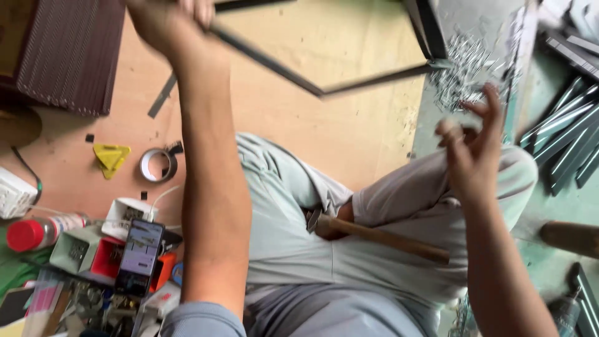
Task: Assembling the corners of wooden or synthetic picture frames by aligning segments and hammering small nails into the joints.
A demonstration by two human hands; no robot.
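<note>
My left hand (168,15) is raised at the top left, closed around one bar of a dark rectangular frame (312,87) that lies tilted over the wooden board (349,137). Blurred with motion, my right hand (474,146) hovers at the right with fingers apart and nothing visible in it, just below a pile of small metal nails (465,68). A hammer with a wooden handle (380,237) rests across my lap on the grey trousers.
At the left are a yellow triangular piece (111,157), a tape roll (158,165), a phone (140,256), small boxes and a red-capped bottle (37,234). A ribbed brown stack (68,53) sits top left. Dark frame strips (561,137) lie at the right.
</note>
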